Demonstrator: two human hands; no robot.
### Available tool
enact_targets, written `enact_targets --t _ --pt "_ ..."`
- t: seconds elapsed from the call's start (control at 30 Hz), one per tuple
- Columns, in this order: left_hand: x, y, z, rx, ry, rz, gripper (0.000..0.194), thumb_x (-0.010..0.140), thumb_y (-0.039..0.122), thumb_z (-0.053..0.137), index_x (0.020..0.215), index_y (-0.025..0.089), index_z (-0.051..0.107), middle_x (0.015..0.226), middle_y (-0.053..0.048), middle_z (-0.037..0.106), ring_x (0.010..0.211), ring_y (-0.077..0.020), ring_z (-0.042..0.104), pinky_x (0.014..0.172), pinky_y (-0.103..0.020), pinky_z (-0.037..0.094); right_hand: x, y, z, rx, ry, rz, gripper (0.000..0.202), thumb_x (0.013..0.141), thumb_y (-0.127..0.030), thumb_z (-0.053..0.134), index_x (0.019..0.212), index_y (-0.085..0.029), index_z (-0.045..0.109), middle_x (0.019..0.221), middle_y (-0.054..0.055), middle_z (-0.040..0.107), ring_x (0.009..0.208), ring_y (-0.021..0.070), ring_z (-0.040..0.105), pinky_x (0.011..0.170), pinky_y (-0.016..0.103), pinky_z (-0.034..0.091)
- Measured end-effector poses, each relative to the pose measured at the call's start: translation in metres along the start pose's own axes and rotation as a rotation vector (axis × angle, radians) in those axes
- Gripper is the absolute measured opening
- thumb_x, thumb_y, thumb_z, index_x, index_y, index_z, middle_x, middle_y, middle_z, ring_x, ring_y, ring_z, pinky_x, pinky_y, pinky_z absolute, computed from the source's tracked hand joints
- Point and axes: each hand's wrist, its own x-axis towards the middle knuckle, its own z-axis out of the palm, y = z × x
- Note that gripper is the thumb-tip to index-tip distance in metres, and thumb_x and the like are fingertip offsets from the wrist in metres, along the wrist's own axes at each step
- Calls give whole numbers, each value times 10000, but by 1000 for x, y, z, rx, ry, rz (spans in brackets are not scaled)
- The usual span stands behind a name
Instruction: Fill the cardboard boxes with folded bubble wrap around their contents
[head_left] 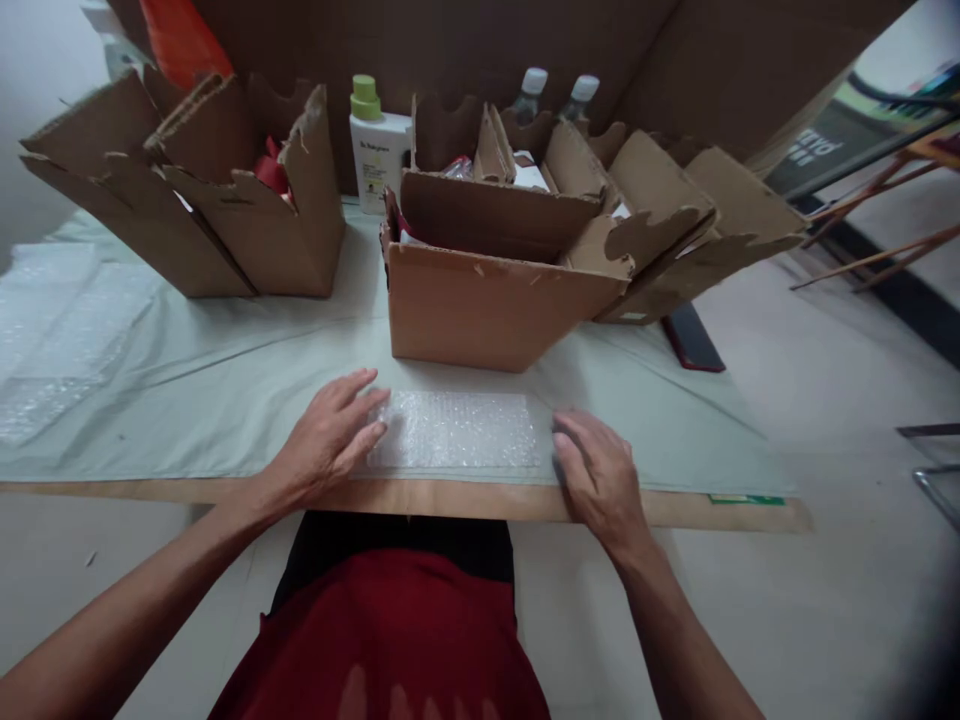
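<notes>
A small sheet of bubble wrap (459, 430) lies flat near the front edge of the cloth-covered table. At its left end is my left hand (330, 432), fingers apart, the fingertips at the wrap's edge and nothing gripped. My right hand (600, 470) rests just beyond the right end, a small gap from the wrap, with its fingers slightly curled and loosely apart, holding nothing.
An open cardboard box (465, 305) stands behind the wrap, with more boxes (277, 235) at the back left and right. A white bottle (379, 155) with a green cap stands between them. More bubble wrap (60, 330) lies far left; a dark flat object (694, 337) lies right.
</notes>
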Motion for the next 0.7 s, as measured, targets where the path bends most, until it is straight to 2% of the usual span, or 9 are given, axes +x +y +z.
enact_targets --t 0.07,0.13,0.2,0.27,0.33,0.43,0.5,0.57,0.7 --pt "18 2 2 40 45 -45 371 1022 334 506 1345 196 626 1532 -147 563 1465 -326 475 1197 -575 411 17 -5 6 17 -10 22 414 1006 -418 466 1277 -190 681 1302 138 721 1242 322 641 1043 509 471" --pt "34 6 9 78 1 -79 314 931 254 606 1224 165 678 1454 -171 617 1441 -363 494 1185 -598 417 34 -13 16 11 -58 41 425 953 -407 523 1261 -159 676 1341 180 694 1219 359 645 1015 542 478" --pt "44 11 16 57 -42 -101 200 855 189 658 1048 165 707 1425 -174 629 1441 -384 485 1182 -606 415 43 -21 25 20 -85 34 343 924 -381 538 1127 -156 700 1331 197 695 1202 375 653 990 552 486" --pt "43 17 18 -22 -34 -112 75 832 160 659 901 176 683 1354 -162 664 1370 -377 544 1140 -596 451 43 -26 28 45 -76 9 243 933 -359 530 973 -181 690 1254 174 733 1145 351 683 955 520 506" --pt "29 24 15 -91 -19 -132 41 853 163 630 875 182 659 1153 -131 728 1141 -321 673 999 -532 548 38 -32 24 73 -63 -8 212 961 -354 522 941 -197 665 1097 129 774 993 294 723 865 446 537" --pt "-10 32 5 -192 6 -197 228 908 187 580 1123 193 657 896 -39 706 789 -192 681 751 -355 583 36 -51 12 128 12 -106 173 1000 -319 540 1067 -205 653 950 66 776 802 215 717 739 348 541" --pt "-40 35 -1 -328 72 -276 404 926 207 586 1329 230 594 895 -8 679 743 -145 645 712 -289 554 46 -75 8 152 104 -274 183 1012 -232 542 1167 -210 638 1003 58 780 834 197 721 755 330 537" --pt "-66 36 -6 -508 160 -374 517 934 231 611 1442 270 525 895 11 649 746 -124 622 715 -259 535 66 -108 12 150 181 -460 246 1009 -137 523 1221 -211 622 1065 60 779 904 191 719 795 328 522" --pt "-89 36 -12 -831 310 -604 546 937 328 662 1458 235 526 805 37 563 688 -106 557 642 -219 475 120 -179 33 85 201 -703 273 1023 -103 469 1216 -200 636 1033 48 770 895 190 682 808 347 485"
